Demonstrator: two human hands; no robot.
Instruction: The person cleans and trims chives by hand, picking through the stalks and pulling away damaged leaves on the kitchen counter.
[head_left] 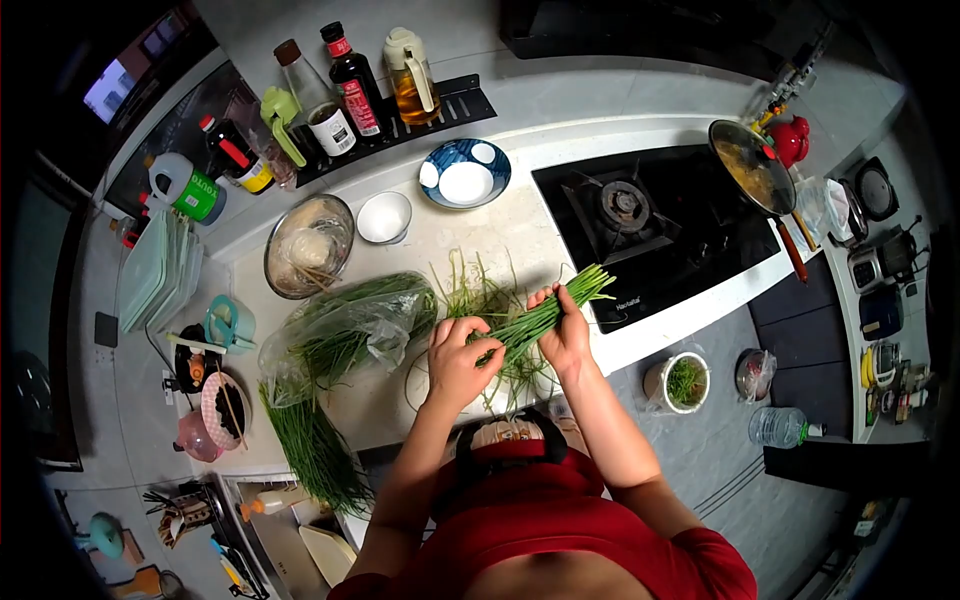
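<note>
My right hand (pixel 567 335) is wrapped round a bunch of long green chives (pixel 535 325), whose cut ends point up and right toward the stove. At the bunch's lower left side, my left hand (pixel 465 362) has its fingers curled in a pinch on the chives. Loose stalks (pixel 478 290) lie scattered on the counter behind and beneath both hands. Left of my left hand lies a clear plastic bag (pixel 385 315) with more chives inside. A thick bundle of chives (pixel 310 445) hangs toward the counter's front edge.
On the counter stand a steel bowl (pixel 310 225) with dough and chopsticks, a white bowl (pixel 384 218) and a blue patterned bowl (pixel 465 172). Bottles line a black rack (pixel 465 100). A lidded pan (pixel 750 170) sits on the gas stove (pixel 690 250). A bin (pixel 677 382) with green scraps stands on the floor.
</note>
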